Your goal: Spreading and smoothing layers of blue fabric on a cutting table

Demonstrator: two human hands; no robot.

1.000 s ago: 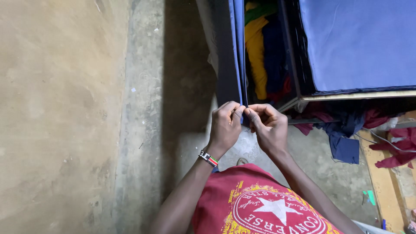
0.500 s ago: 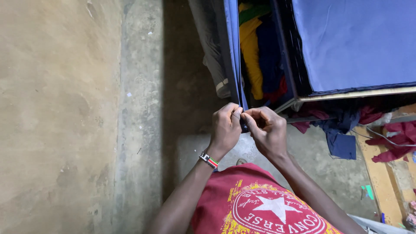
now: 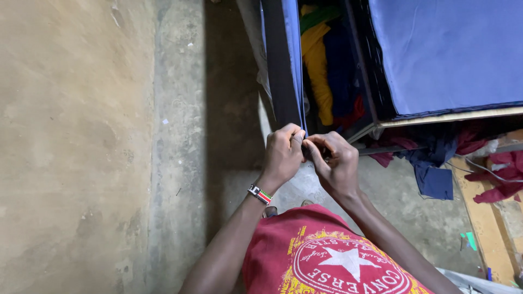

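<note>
Now both hands pinch thin blue fabric edge (image 3: 299, 117) at 12 o'clock: left hand (image 3: 283, 155), right hand (image 3: 335, 163) fingertips closed. Looks soft, light, floppy; best gripped near hem.

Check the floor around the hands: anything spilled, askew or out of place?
Yes: red and blue cloth pieces lie strewn in a loose heap on the concrete floor, right of both hands. Nothing spilled.

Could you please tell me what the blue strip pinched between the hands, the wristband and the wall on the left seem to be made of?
Blue strip: apparently matte woven cloth, hanging thin and limp.
Wristband on the left hand: possibly small beads, in coloured blocks; too small to confirm.
Wall: probably bare cement render, rough, mottled and dull.
</note>
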